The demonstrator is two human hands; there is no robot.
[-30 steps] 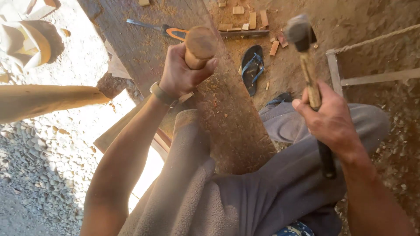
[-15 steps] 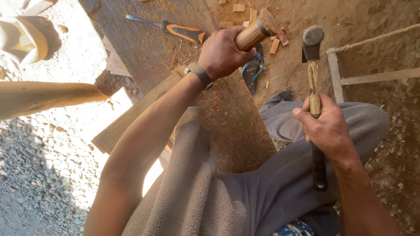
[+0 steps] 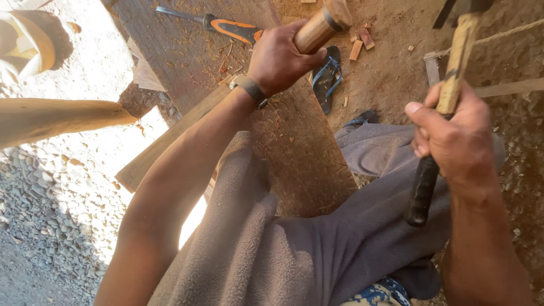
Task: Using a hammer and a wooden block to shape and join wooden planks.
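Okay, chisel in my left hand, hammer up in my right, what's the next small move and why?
Probably steady the wooden-handled chisel first: the left hand holds it tilted over the plank, its tip hidden, while the right hand has the hammer raised.

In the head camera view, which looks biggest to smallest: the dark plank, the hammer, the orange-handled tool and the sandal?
1. Dark plank, clearly largest.
2. Hammer, though it is nearer the camera, which flatters it.
3. Orange-handled tool and sandal look alike; no ranking.
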